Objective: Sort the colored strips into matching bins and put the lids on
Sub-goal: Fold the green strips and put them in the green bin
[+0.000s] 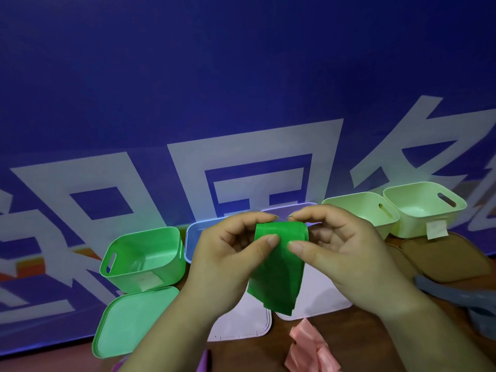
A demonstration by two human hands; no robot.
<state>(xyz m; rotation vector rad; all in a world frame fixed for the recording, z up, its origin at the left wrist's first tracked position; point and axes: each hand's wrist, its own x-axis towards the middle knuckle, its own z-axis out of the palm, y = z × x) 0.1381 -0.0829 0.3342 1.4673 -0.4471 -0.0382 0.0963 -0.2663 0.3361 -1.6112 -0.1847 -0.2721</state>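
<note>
Both my hands hold a folded green strip (279, 267) above the middle of the table. My left hand (228, 253) pinches its upper left edge with thumb and fingers, and my right hand (341, 251) pinches its upper right edge. The strip's loose end hangs down between them. A green bin (126, 267) stands open to the left, with its green lid (134, 320) lying flat in front of it. A blue-lilac bin (193, 234) is partly hidden behind my hands. Two pale yellow-green bins (365, 208) (426, 202) stand open at the back right.
Pink strips (308, 350) lie in a loose heap at the front. Two white lids (241, 326) (322, 299) lie under my hands, brown lids (445, 256) at the right. A grey strip (461, 299) crosses the right edge. A purple piece (204, 361) shows at the bottom.
</note>
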